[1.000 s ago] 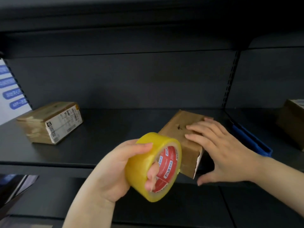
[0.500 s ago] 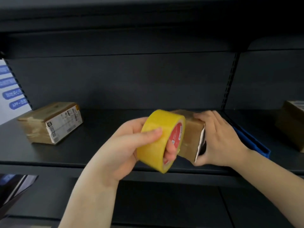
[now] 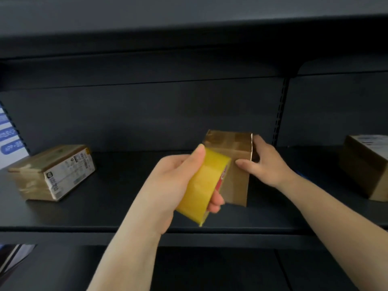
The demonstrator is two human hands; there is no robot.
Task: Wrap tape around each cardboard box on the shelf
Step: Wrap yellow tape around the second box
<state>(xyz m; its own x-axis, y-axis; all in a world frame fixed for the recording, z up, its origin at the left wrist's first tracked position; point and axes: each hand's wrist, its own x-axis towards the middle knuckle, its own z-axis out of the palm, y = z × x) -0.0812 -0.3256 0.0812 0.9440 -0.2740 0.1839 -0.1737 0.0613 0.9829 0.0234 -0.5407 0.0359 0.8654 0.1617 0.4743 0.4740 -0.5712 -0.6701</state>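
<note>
Yellow tape roll [image 3: 202,185] sits gripped in the left hand [image 3: 174,185], fingers through its core, touching the box [image 3: 233,164] stood on end on the shelf [image 3: 126,206]. The right hand [image 3: 266,162] pinches the box's far edge; best keep it steady and the tape taut.

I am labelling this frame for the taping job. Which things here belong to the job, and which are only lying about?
Belong to the job:
yellow tape roll, gripped by the left hand
middle cardboard box, held by the right hand
labelled cardboard box on the left
cardboard box on the right
dark shelf

Only lying about:
blue and white sign
</note>
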